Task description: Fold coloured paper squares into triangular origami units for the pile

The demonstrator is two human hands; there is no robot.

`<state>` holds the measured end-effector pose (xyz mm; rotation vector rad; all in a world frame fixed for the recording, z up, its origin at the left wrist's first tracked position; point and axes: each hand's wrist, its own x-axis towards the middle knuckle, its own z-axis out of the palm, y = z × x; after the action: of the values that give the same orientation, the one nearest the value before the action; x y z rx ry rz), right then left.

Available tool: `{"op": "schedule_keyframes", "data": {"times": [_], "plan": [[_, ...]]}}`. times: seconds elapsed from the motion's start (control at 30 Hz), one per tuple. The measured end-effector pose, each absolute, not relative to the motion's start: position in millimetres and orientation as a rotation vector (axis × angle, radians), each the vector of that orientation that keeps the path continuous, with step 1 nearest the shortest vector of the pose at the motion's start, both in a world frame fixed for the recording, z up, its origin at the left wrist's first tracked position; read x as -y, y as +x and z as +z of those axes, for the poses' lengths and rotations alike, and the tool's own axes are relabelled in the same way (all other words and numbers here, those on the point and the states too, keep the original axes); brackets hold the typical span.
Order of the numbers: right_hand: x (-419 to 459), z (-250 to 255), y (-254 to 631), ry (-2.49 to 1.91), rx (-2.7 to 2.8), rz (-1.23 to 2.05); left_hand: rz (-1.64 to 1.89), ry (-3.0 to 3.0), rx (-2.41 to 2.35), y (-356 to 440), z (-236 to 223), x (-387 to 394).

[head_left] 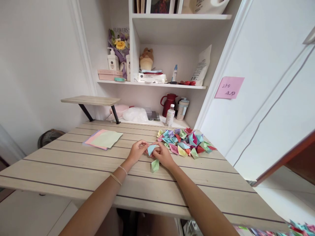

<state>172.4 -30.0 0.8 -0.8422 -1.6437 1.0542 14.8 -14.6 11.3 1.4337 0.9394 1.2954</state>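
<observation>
Clearly, the containers stand beyond the desk, seen from the hands as the clock's centre. A red jug is at 1 o'clock, with a white-capped bottle just before it and a pale tumbler slightly nearer 2 o'clock; what they hold cannot be made out. At 11 o'clock, up on the shelf, a pump bottle stands behind a pink box, whose inside is hidden.

The blue folded paper is held between both hands, above the desk. Its narrow tip seems to point towards 7 o'clock and its broader edge towards 1, so the long axis appears to slant along that line, though fingers cover part of it. The left hand pinches it at the 9 o'clock side with thumb and forefinger; the right hand pinches it at the 3 o'clock side, fingertips bent over the edge.

A green folded piece lies at 6 o'clock, a pile of colourful folded papers at 2 to 3, and flat paper sheets between 9 and 10.
</observation>
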Motion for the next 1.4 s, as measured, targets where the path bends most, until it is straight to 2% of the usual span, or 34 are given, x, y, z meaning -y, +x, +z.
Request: {"op": "schedule_keyframes", "data": {"times": [0.2, 0.37, 0.5, 0.67, 0.77, 0.97, 1.17, 1.4], "plan": [[28, 0, 175, -0.956, 1.725, 0.618, 1.178, 1.275, -0.902, 19, 7, 17], [29, 2, 176, -0.984, 1.772, 0.445, 1.134, 1.241, -0.953, 19, 10, 19], [30, 3, 176, -0.978, 1.745, 0.48, 1.042, 1.216, -0.9, 17, 12, 21], [30, 2, 175, -0.898, 1.569, 0.875, 1.124, 1.235, -0.901, 16, 8, 18], [31, 3, 174, -0.905, 1.565, 0.969, 1.159, 1.385, -0.941, 15, 7, 17], [28, 4, 175, -0.959, 1.715, 0.641, 1.204, 1.749, -1.017, 12, 12, 19], [23, 2, 182, -1.038, 1.759, 0.619, 1.227, 1.971, -0.981, 10, 17, 22], [30, 12, 185, -1.091, 1.902, 0.431, 1.247, 2.12, -0.977, 12, 18, 25]]}}
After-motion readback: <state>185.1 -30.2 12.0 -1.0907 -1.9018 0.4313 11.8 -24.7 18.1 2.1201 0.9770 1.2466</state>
